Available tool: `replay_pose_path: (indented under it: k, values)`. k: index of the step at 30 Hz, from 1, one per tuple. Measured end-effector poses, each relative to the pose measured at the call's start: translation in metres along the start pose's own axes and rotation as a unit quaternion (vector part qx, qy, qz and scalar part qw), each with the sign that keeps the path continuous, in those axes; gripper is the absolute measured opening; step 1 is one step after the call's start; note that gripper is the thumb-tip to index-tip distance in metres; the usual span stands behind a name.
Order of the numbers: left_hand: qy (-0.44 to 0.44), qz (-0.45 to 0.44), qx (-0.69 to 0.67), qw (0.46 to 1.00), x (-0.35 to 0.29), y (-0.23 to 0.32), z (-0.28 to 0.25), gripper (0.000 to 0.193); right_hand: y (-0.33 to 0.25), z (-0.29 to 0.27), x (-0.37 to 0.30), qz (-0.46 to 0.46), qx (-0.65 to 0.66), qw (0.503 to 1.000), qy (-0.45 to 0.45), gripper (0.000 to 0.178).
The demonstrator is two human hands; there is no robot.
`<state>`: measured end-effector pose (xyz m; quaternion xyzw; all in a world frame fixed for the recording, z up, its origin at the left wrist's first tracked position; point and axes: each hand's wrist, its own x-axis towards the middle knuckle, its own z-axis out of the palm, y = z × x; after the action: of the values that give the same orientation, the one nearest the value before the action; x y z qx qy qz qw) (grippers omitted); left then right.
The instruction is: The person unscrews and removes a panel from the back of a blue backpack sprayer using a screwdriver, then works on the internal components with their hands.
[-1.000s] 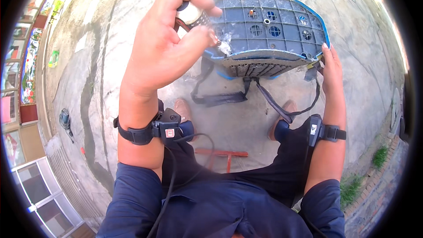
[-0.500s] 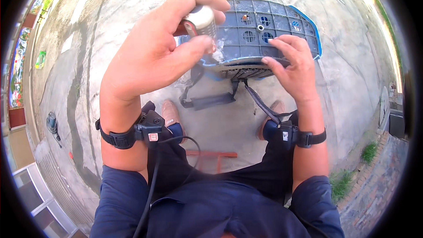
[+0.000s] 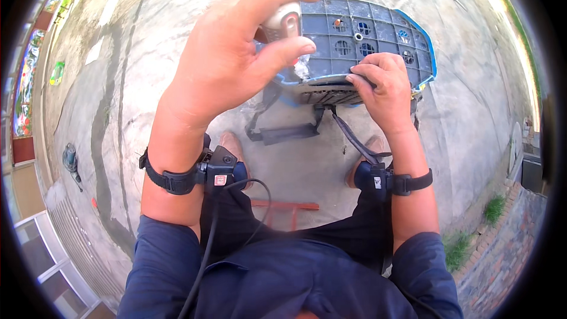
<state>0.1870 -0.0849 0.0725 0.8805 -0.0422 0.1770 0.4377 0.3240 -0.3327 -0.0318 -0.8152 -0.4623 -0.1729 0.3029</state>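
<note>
Small pale cylinder thing (image 3: pixel 282 22) with a reddish bit is pinched between thumb and fingers of the left hand (image 3: pixel 230 65), right against the left edge of the grey ribbed plastic panel (image 3: pixel 360 41). That panel has a blue rim and black straps (image 3: pixel 283 133) dangling under it. Right hand (image 3: pixel 384 91) clamps its near edge, fingers curled over the top.

Left hand (image 3: pixel 227 62) raised, pinching; right hand (image 3: pixel 384 85) seemingly curled, gripping
</note>
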Motion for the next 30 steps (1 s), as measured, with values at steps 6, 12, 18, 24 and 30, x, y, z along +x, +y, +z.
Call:
replay_pose_path:
  k: [6,12,18,24,30]
  values:
    - [-0.028,0.081,-0.011,0.996,0.001,0.003,0.004,0.056,0.004,0.0,-0.002,0.002,0.005,1.0,-0.003,0.016]
    - [0.003,0.087,-0.019,0.996,0.001,0.0,0.013,0.056,0.003,0.0,0.0,0.001,0.002,1.0,-0.004,0.016]
    - [0.105,0.039,0.063,0.992,-0.003,0.004,0.022,0.055,0.002,-0.001,0.001,-0.004,0.005,1.0,-0.005,0.016]
    - [0.024,0.057,-0.062,0.996,-0.003,0.007,0.015,0.057,0.006,0.0,-0.002,-0.011,0.005,1.0,-0.005,0.017]
    - [0.005,0.087,-0.072,0.994,-0.004,-0.001,0.013,0.058,0.003,0.001,0.001,-0.016,0.003,1.0,-0.002,0.018]
